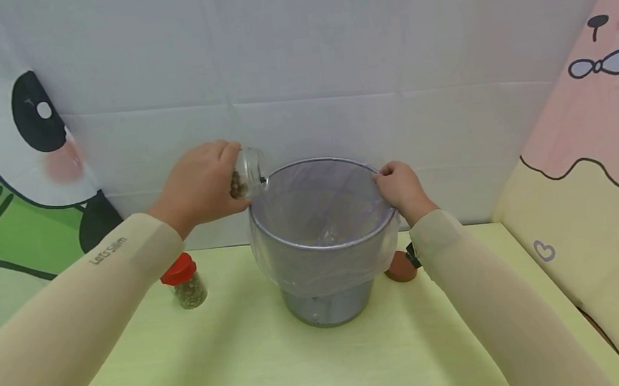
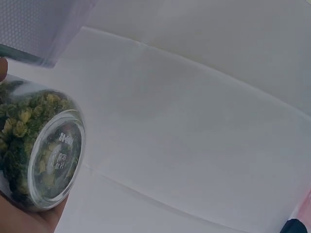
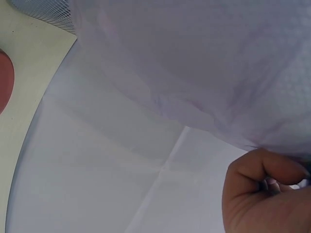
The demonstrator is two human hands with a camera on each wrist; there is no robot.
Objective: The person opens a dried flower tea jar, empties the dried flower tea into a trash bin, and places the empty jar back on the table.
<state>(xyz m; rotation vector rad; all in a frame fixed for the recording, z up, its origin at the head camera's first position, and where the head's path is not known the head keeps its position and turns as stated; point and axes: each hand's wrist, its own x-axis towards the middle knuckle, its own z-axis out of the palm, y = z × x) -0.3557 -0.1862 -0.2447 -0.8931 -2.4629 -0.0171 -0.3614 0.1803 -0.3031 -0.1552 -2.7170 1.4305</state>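
Note:
My left hand grips a clear jar, tipped onto its side with its mouth toward the left rim of a grey mesh trash bin. Dried yellow-green flower buds fill much of the jar in the left wrist view, where its base faces the camera. A thin translucent bag lines the bin and folds down over its outside. On the right side, my right hand pinches the bin's rim and the bag edge, fingers curled in the right wrist view. The bin stands upright on the table.
A small jar with a red lid stands left of the bin on the pale yellow table. A reddish-brown round lid lies right of the bin, near my right sleeve. White wall covering rises close behind, with cartoon-printed sheets at both sides.

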